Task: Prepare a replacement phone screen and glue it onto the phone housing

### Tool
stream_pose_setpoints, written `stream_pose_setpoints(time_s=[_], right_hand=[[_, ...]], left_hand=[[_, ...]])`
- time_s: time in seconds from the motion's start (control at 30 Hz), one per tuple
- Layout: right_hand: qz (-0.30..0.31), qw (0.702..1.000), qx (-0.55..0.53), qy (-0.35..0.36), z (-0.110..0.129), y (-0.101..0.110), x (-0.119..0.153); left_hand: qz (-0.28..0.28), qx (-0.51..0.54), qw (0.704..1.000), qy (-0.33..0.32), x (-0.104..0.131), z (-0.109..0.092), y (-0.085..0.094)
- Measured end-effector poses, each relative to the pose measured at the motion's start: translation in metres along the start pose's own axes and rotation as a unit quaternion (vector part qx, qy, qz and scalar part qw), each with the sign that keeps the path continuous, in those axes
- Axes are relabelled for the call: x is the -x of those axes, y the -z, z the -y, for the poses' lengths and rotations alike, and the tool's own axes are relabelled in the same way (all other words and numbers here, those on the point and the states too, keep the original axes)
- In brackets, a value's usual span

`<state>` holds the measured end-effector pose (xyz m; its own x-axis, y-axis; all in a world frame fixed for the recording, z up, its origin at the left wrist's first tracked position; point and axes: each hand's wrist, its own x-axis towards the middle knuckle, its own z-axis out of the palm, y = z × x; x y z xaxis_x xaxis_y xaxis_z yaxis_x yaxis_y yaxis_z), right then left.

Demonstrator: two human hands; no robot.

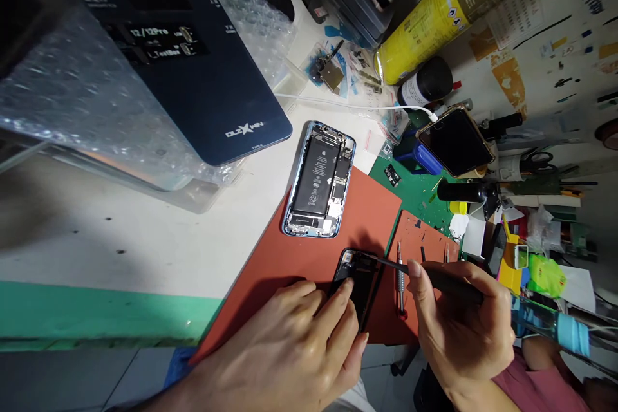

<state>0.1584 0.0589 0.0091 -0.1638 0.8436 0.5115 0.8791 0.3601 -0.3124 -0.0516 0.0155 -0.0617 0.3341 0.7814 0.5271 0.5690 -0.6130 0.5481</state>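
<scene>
On the red mat (371,206), near its right edge, one dark phone panel (364,290) is lying. Its long axis is running from the mat's near edge toward its far edge, almost parallel to that of one open phone (316,174). Our left hand (309,335) is resting its fingers upon the panel and hiding its near part, so we cannot tell whether it is gripping. With our right hand (463,328) we are holding firmly one black-handled tool (454,282), pointing at the panel's far end. The open phone is lying partly on the white table (168,238). One silver screwdriver (400,283) is lying on a second red mat (411,238), just beside.
</scene>
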Motion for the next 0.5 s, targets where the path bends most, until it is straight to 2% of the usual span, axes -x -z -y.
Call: stream_pose_setpoints(time_s=[0.5], right_hand=[[0.012, 0.998, 0.063, 0.013, 0.0079, 0.0038, 0.0043]], left_hand=[[0.006, -0.008, 1.000, 0.006, -0.0001, 0.0001, 0.0005]])
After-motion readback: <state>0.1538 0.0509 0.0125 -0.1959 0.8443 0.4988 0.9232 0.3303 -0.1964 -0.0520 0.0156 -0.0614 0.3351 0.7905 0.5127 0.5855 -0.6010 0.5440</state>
